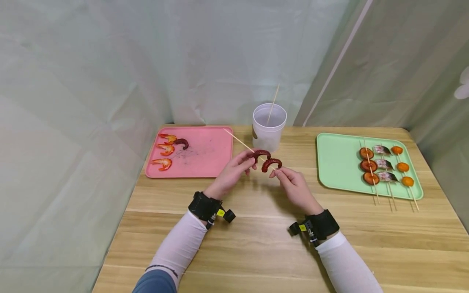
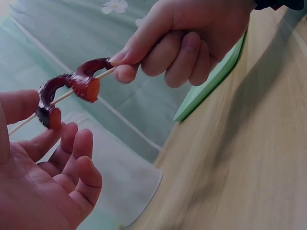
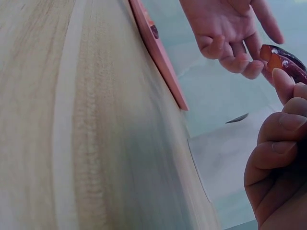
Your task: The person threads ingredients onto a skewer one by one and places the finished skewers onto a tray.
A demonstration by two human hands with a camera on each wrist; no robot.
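Observation:
My right hand point(image 1: 296, 188) pinches the near end of a thin wooden skewer point(image 1: 239, 141) between thumb and fingertips. Two dark red, curved octopus tentacles sit threaded on it, one point(image 1: 272, 164) close to the right fingertips and another point(image 1: 262, 154) farther along. My left hand point(image 1: 234, 169) has its thumb and index finger at either side of that farther tentacle, and its other fingers are loosely bent in the left wrist view. Past the left hand, the skewer's far end reaches over the pink tray point(image 1: 205, 169). Both hands are above the wooden table point(image 1: 253, 244).
On the pink tray lie three shrimp point(image 1: 165, 149) and another tentacle point(image 1: 182, 142). Behind the hands stands a white bucket point(image 1: 267, 138) with a skewer in it. At right, a green tray point(image 1: 337, 162) bears skewers of dark round slices point(image 1: 368, 165), fish-like pieces point(image 1: 384, 164) and orange balls point(image 1: 403, 167).

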